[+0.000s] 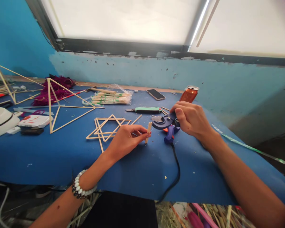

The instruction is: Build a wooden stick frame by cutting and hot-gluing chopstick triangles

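Between thumb and fingers, my left hand [127, 138] pinches a short bundle of wooden sticks [148, 130], held upright just over the blue table. My right hand [191, 118] grips a dark blue pipe cutter [160, 122]; its metal blade and curved jaw lie close to the upper end of the sticks. Whether the jaw touches them I cannot tell. Beneath the cutter rests a purple-blue glue gun [169, 134] with a black cord. Behind my left hand lies a star-shaped frame of thin sticks [104, 128].
Stick pyramid frames [58, 106] stand to the left, near purple yarn [61, 87]. Toward the back are a bag of wooden sticks [114, 97], a green utility knife [147, 110], a phone [156, 94] and an orange can [190, 94]. The glue gun's cord [177, 171] runs over the front edge.
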The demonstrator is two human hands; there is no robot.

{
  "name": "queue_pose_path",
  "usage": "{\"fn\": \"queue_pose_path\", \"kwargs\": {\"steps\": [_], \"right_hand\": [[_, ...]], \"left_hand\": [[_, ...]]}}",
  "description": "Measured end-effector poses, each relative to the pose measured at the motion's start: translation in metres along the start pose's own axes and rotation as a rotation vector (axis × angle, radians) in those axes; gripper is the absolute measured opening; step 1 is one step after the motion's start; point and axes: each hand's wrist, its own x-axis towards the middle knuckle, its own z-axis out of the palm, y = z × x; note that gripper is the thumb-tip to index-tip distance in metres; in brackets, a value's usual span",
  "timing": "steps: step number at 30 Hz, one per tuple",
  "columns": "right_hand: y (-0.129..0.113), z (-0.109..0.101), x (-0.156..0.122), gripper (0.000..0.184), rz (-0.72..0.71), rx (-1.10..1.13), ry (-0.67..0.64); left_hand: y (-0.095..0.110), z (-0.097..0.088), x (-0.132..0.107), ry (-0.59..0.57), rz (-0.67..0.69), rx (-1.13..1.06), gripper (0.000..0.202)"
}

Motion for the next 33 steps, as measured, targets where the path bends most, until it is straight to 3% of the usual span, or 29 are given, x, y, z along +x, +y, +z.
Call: {"fn": "queue_pose_path", "kwargs": {"steps": [9,33], "right_hand": [[-0.0007,0.0038,-0.0004,0.066,-0.066,0.010,-0.074],[0.0045,-0.0008,-0.0018,0.064,-0.051,-0.034,-0.095]], "left_hand": [[-0.0012,0.0005,-0.0001,0.005,0.038,-0.014,0.021],[0.0063,0.0008,0.0015,-0.016,0.027,0.024,0.018]]}}
